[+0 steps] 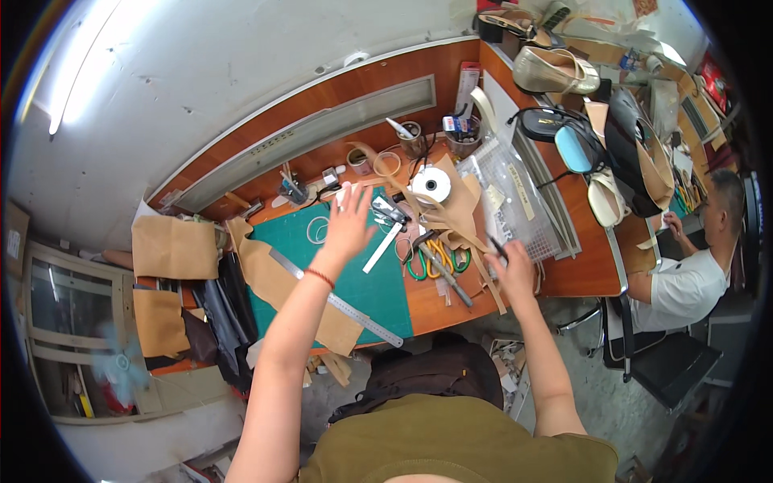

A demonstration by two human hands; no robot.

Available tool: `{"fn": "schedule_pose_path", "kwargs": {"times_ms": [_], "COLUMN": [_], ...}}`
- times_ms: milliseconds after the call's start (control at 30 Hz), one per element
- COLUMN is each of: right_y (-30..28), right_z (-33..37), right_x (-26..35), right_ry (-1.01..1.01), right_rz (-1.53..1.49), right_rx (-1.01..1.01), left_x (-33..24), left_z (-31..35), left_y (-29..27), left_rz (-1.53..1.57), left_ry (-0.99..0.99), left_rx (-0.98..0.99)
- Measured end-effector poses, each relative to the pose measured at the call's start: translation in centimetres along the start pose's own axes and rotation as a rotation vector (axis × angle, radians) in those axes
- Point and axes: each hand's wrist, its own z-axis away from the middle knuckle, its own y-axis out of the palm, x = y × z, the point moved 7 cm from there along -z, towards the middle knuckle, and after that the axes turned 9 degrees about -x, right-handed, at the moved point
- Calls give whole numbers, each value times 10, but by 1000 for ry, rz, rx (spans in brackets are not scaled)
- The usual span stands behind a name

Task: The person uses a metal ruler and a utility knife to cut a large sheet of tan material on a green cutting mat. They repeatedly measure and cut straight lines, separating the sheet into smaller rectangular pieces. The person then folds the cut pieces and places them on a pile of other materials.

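Head view: the left hand (pixel 349 227) spreads its fingers, seemingly unladen, above the green mat (pixel 378 291), while the right hand (pixel 516 272) grips a slim dark tool (pixel 498 247) beside tan leather (pixel 461 201), apparently mid-handling; any next move calls for keeping its tip clear.

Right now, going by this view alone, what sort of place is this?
Probably a small shoe or leather workshop: there are shoes piled on the shelf at right, a steel ruler lies across a green mat, and brown sheets, perhaps leather, are stacked at left.
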Motion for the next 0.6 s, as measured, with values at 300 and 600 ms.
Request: {"fn": "schedule_pose_path", "kwargs": {"times_ms": [300,600], "right_y": [175,240], "right_z": [192,219], "right_x": [73,101], "right_ry": [-211,-285], "right_rz": [69,-1], "right_rx": [934,858], "left_x": [76,50], "left_z": [320,383], "left_y": [114,113], "left_rz": [87,189], "left_ry": [-728,-843], "left_rx": [319,716]}}
